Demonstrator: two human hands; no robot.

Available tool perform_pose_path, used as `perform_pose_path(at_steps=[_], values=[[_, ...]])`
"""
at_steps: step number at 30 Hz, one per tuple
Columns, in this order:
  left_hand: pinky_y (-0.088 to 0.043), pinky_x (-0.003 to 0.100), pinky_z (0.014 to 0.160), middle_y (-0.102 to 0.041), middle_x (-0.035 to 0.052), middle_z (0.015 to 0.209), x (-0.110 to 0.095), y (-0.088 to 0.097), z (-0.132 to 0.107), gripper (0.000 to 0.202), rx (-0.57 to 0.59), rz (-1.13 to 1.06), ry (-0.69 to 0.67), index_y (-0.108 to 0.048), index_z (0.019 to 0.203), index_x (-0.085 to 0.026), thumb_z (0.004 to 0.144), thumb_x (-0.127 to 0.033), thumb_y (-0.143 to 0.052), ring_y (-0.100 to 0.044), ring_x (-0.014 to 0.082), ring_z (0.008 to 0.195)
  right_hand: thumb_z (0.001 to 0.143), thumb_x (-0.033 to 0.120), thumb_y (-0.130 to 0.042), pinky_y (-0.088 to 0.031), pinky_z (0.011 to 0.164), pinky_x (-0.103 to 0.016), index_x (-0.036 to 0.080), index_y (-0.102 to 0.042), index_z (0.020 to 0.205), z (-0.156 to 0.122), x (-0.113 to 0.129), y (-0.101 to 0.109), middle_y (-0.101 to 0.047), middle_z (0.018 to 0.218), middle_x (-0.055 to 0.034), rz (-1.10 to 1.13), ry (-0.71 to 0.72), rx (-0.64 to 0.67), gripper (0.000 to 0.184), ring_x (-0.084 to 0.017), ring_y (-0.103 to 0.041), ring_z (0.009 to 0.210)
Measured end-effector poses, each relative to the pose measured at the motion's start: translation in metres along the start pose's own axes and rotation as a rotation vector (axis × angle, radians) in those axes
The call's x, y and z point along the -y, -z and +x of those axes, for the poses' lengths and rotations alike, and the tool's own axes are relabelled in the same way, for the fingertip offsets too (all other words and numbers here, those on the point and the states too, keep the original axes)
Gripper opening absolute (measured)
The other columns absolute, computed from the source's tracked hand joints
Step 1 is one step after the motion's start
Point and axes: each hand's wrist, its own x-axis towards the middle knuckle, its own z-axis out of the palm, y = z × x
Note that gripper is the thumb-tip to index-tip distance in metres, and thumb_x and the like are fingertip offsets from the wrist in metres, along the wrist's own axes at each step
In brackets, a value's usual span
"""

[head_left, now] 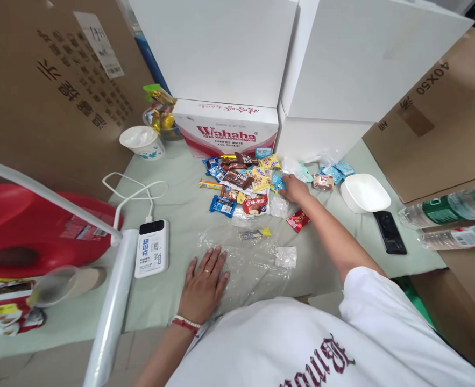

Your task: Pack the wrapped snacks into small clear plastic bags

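My left hand [203, 285] lies flat with fingers spread on the left edge of a clear plastic bag [253, 258] spread on the pale green table [176, 209]. My right hand [293, 188] reaches forward to the right side of a pile of wrapped snacks [243, 183], its fingers curled on a small blue packet [277, 183]. A yellow packet [255, 234] lies on the bag, and a red packet [298, 219] sits beside my right forearm.
A white power bank [152, 248] with its cable lies left. A white bowl [364, 192], a black phone [389, 231] and two water bottles [447, 207] are right. A Wahaha box [227, 128], white boxes, a paper cup [142, 142] and a red container [27, 228] surround the table.
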Motion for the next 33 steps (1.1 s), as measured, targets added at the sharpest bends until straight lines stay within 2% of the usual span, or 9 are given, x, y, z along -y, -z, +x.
perform_pose_path(at_steps=[3,5,10,14,17,21,24,28,33], values=[[-0.023,0.053,0.123,-0.049,0.0109,0.161,0.0,0.0,-0.001,0.056,-0.011,-0.017,0.008,-0.044,0.158,-0.023,0.103,-0.037,-0.047,-0.05,0.0312,0.146,0.092,0.033,-0.063,-0.051,0.088,-0.037,0.018,-0.069,0.127,-0.015,-0.014,0.004,-0.067,0.131,-0.0182,-0.054,0.002,0.011,0.038,-0.034,-0.067,0.112],[-0.024,0.053,0.123,-0.05,0.0108,0.16,0.0,0.001,-0.001,0.055,-0.015,-0.03,0.009,-0.046,0.156,-0.023,0.103,-0.037,-0.048,-0.051,0.0312,0.145,0.095,0.028,-0.056,-0.05,0.087,-0.037,0.018,-0.072,0.118,-0.021,-0.023,0.011,-0.071,0.122,-0.0187,-0.082,-0.013,-0.007,0.03,-0.033,-0.068,0.109],[-0.026,0.054,0.121,-0.052,0.011,0.159,0.001,0.003,0.0,0.055,-0.014,-0.029,0.003,-0.047,0.156,-0.022,0.103,-0.035,-0.048,-0.051,0.0315,0.144,0.098,0.027,-0.046,-0.047,0.088,-0.035,0.017,-0.074,0.108,0.01,-0.027,0.026,-0.075,0.112,-0.0153,0.16,-0.09,-0.157,0.031,-0.03,-0.067,0.107],[-0.027,0.054,0.121,-0.053,0.0115,0.158,0.0,0.003,0.0,0.052,-0.022,0.003,-0.005,-0.049,0.154,-0.02,0.103,-0.032,-0.045,-0.052,0.0316,0.143,0.094,0.026,-0.053,-0.048,0.089,-0.034,0.014,-0.071,0.114,0.045,-0.008,0.017,-0.074,0.119,-0.018,0.274,-0.102,-0.137,0.03,-0.03,-0.066,0.108],[-0.028,0.052,0.121,-0.053,0.0111,0.157,0.0,0.003,-0.001,0.05,-0.031,0.0,-0.008,-0.051,0.152,-0.02,0.104,-0.03,-0.045,-0.052,0.0308,0.143,0.085,0.029,-0.067,-0.05,0.088,-0.034,0.014,-0.069,0.116,0.052,0.0,0.007,-0.074,0.116,-0.0172,0.374,-0.091,-0.092,0.034,-0.029,-0.067,0.104],[-0.028,0.053,0.121,-0.055,0.0109,0.156,0.001,0.002,-0.002,0.049,-0.036,-0.019,0.012,-0.053,0.151,-0.021,0.103,-0.029,-0.045,-0.053,0.0307,0.143,0.066,0.03,-0.085,-0.054,0.081,-0.032,0.016,-0.071,0.088,0.042,-0.007,-0.004,-0.076,0.088,-0.0079,0.545,-0.082,-0.009,0.029,-0.026,-0.069,0.088],[-0.027,0.053,0.122,-0.056,0.0118,0.156,0.001,0.003,-0.002,0.049,-0.038,-0.017,0.009,-0.054,0.15,-0.02,0.103,-0.029,-0.045,-0.053,0.031,0.142,0.058,0.033,-0.09,-0.056,0.072,-0.031,0.017,-0.066,0.073,0.032,-0.013,-0.011,-0.071,0.069,-0.0027,0.708,-0.11,0.035,0.032,-0.023,-0.068,0.074],[-0.026,0.052,0.123,-0.055,0.0112,0.157,0.001,0.003,-0.002,0.05,-0.027,-0.022,0.006,-0.052,0.152,-0.022,0.103,-0.028,-0.045,-0.052,0.0299,0.143,0.061,0.038,-0.088,-0.056,0.068,-0.029,0.018,-0.063,0.077,0.031,-0.018,-0.011,-0.066,0.062,0.0011,0.912,-0.146,0.008,0.035,-0.017,-0.064,0.063],[-0.027,0.053,0.123,-0.054,0.0109,0.157,0.001,0.002,-0.003,0.051,-0.02,-0.039,0.017,-0.05,0.154,-0.024,0.103,-0.026,-0.045,-0.052,0.0301,0.144,0.065,0.037,-0.084,-0.055,0.068,-0.027,0.02,-0.057,0.083,0.051,-0.013,-0.003,-0.063,0.063,0.005,1.041,-0.147,-0.067,0.036,-0.013,-0.059,0.061]])
